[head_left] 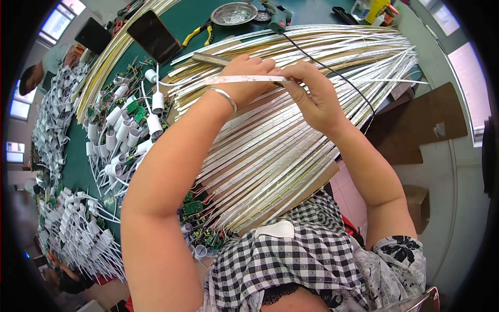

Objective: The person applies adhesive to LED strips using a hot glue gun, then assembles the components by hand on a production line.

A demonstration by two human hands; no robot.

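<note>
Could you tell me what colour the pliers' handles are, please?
Yellow with black, on the pliers in the head view.

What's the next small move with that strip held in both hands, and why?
Probably lower the thin white strip onto the fanned pile of strips just beneath. The left hand and the right hand pinch it level between them, raised above the pile, with its free end trailing left toward the white cylindrical caps. Both hands are occupied, so setting it down seems the nearest step.
</note>
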